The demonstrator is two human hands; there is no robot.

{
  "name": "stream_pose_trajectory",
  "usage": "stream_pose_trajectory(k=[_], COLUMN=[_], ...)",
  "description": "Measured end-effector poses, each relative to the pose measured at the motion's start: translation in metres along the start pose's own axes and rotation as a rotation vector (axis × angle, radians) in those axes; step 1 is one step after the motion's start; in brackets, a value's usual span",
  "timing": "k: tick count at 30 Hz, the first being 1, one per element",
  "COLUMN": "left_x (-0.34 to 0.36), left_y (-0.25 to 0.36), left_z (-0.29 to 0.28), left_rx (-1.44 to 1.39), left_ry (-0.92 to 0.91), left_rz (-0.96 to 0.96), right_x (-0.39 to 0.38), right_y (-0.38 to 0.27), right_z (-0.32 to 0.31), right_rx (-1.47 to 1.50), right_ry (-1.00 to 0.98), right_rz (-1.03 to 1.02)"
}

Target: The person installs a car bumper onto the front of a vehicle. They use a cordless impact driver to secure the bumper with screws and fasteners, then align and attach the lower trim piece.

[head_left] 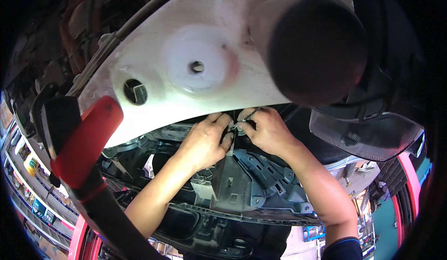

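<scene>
"white-painted body panel [153,90] arches over the working space, with a clear-lensed headlamp [368,136] at right. who is at work, and where?"

"a person, bare-handed. left hand [205,136] and right hand [265,127] meet just below the panel's edge, fingertips turned in toward each other."

"grasping what?"

"a small fitting [235,127], by the look of it, pinched from both sides. it is too shaded to identify further."

"and the dark strand?"

"a thin black cable [252,114], against the right hand's fingers; whether it is gripped, one cannot tell."

"where does the fitting sit?"

"between the hands, above a grey upright bracket [228,185]; a slotted blue-grey plate [267,174] lies just to the right."

"which step is this?"

"close fingertip handling of the fitting, it seems; whether it is being fixed or freed, the view does not settle."

"what does the next move call for?"

"probably one hand steadying while the other works, knuckles clear of the panel's edge."
</scene>
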State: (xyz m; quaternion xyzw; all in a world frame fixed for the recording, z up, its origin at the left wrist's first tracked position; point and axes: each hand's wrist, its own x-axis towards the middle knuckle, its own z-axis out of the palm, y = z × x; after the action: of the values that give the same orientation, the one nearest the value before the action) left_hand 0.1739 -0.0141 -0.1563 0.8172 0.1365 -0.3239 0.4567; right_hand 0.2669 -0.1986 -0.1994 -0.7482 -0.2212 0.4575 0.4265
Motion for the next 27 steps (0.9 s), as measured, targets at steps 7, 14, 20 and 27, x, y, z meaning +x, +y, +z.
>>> stream_pose_trajectory(k=[7, 14, 20, 27], left_x=[-0.001, -0.001, 0.0, -0.001], left_y=[-0.005, -0.004, 0.001, 0.003], left_z=[0.002, 0.001, 0.001, 0.0], left_rx=[0.052, 0.132, 0.167, 0.131], left_ry=[-0.014, -0.066, -0.085, -0.041], left_rz=[0.085, 0.055, -0.016, -0.012], right_x=[-0.001, -0.005, -0.013, -0.014], right_y=[-0.004, -0.004, -0.008, -0.011], right_z=[-0.004, -0.004, -0.007, -0.008], right_rx=[-0.068, -0.054, 0.013, 0.055], right_ry=[-0.056, -0.067, -0.056, -0.04], right_rz=[0.001, 0.044, 0.063, 0.17])
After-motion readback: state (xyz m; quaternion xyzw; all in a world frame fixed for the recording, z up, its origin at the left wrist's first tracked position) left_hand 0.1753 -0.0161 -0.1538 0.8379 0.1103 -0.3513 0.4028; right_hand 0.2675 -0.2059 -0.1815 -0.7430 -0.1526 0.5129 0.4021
